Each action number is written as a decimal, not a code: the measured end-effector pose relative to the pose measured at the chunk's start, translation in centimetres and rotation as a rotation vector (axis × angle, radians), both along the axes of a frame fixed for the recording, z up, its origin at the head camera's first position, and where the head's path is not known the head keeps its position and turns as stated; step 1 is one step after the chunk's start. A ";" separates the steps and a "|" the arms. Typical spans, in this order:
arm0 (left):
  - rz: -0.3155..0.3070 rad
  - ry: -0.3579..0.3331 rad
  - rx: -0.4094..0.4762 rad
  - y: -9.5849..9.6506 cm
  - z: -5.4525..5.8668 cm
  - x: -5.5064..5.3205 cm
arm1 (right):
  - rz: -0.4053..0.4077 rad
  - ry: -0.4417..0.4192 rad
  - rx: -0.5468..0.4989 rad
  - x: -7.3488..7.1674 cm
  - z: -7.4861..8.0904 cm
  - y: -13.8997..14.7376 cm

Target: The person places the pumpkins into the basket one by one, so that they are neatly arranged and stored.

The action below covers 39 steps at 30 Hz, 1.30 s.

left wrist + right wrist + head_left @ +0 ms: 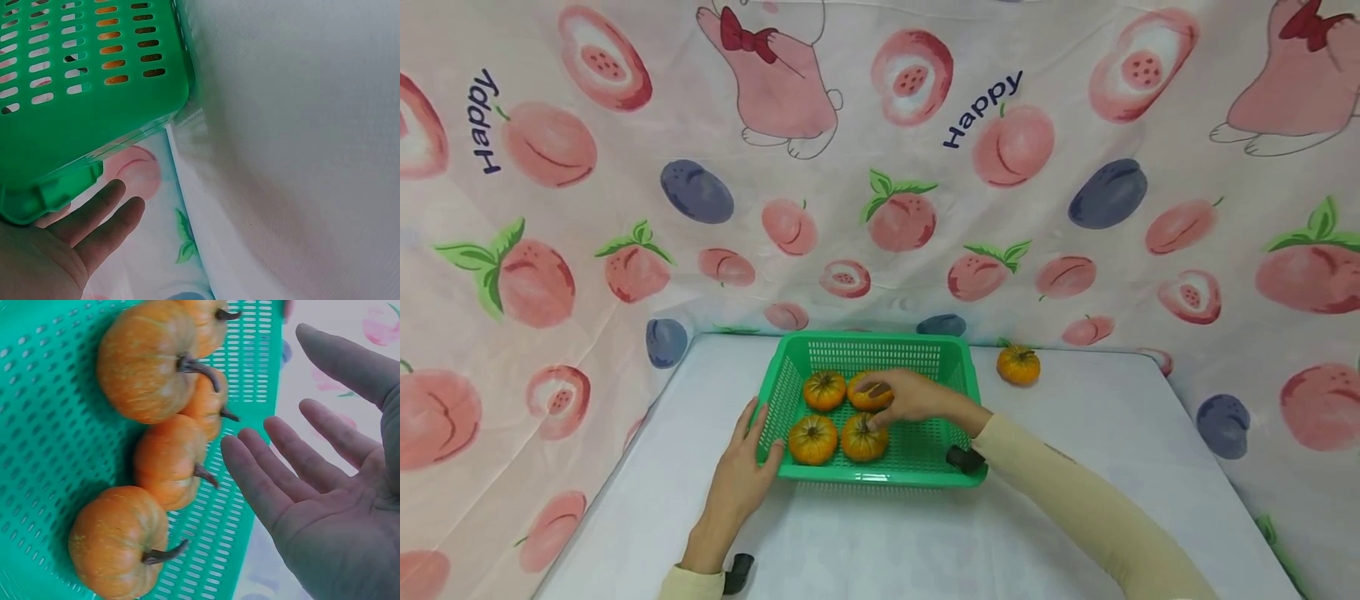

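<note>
Several small orange pumpkins with dark stems sit in a green plastic basket on the white table. Over them hovers my right hand, partly hiding the ones at the back. In the right wrist view that hand has its fingers extended and apart from the pumpkins, with nothing in it. My left hand lies along the basket's left side, thumb near the front left corner. Its fingers reach straight out past the rim in the left wrist view, where the left hand shows only in part.
One more orange pumpkin sits outside the basket, at the table's back right. A fruit-print cloth hangs behind and beside the white table. Dark wrist devices show near both cuffs.
</note>
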<state>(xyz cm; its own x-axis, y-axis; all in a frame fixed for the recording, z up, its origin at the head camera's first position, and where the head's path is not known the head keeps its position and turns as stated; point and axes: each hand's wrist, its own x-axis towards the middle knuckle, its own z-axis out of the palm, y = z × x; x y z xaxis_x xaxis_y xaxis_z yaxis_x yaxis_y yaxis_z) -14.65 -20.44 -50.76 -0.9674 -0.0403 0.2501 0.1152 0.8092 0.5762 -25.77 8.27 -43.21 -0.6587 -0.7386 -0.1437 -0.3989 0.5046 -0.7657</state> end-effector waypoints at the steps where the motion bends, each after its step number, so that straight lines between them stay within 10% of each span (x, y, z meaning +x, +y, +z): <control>1: 0.000 0.000 0.000 0.0 0.0 0.0 | -0.001 0.000 -0.010 0.0 0.1 0.2; 39: 0.004 -0.008 0.009 0.1 -0.1 0.0 | -0.156 -0.033 -0.309 2.6 2.1 6.0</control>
